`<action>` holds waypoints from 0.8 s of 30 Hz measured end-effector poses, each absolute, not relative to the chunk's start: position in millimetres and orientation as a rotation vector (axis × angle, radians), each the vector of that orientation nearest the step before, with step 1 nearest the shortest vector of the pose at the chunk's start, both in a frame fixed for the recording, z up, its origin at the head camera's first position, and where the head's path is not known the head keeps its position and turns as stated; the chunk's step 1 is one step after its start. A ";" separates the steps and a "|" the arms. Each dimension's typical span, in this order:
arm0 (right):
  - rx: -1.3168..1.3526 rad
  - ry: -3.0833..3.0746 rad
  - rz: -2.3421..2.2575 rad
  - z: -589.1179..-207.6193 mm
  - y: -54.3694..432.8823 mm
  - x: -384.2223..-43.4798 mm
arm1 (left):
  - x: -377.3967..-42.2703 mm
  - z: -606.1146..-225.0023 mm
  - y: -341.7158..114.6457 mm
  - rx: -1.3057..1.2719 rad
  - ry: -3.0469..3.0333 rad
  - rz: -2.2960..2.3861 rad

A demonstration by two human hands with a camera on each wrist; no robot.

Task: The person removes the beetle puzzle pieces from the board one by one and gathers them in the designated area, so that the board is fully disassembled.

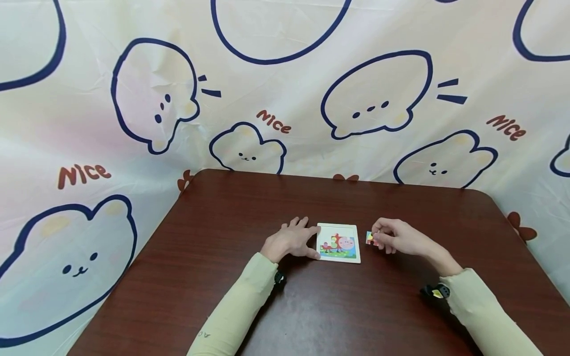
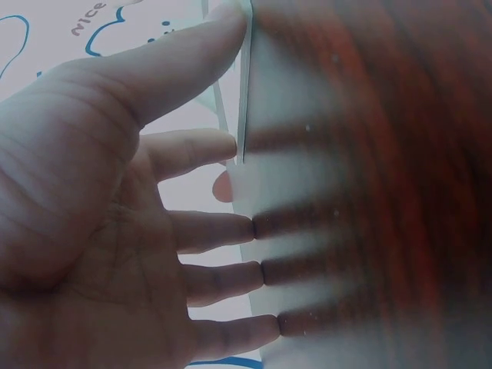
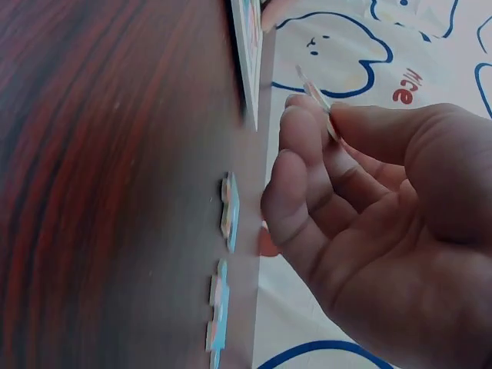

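A white-framed jigsaw board (image 1: 327, 231) lies on the table, partly filled with joined puzzle pieces (image 1: 343, 245) showing pink cartoon figures on green and blue. Its upper left part is bare white. My left hand (image 1: 291, 240) rests at the board's left edge, thumb near the lower corner and index finger near the upper one, fingers straight. To the right of the board, my right hand (image 1: 403, 238) pinches a small colourful puzzle piece (image 1: 369, 238) between thumb and fingers. The right wrist view shows that piece (image 3: 314, 94) edge-on, held above the table.
Loose puzzle pieces (image 3: 231, 211) lie on the table beneath the right hand in the right wrist view, largely hidden by that hand from the head. The dark brown table (image 1: 249, 202) ends at a printed cloth backdrop (image 1: 303, 99).
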State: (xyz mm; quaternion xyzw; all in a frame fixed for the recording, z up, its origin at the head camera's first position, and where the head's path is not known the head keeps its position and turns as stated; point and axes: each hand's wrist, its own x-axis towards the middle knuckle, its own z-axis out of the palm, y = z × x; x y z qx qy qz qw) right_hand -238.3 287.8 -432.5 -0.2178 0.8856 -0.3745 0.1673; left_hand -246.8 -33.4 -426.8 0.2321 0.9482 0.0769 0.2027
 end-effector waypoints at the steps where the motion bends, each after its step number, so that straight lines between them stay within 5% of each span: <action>1: -0.620 2.517 -1.057 -433.0 289.8 -238.0 | -246.8 -426.7 -33.6 0.648 2.647 0.216; 24: -0.521 2.469 -0.910 -441.0 315.8 -233.6 | -246.1 -425.0 -33.6 0.642 2.631 0.238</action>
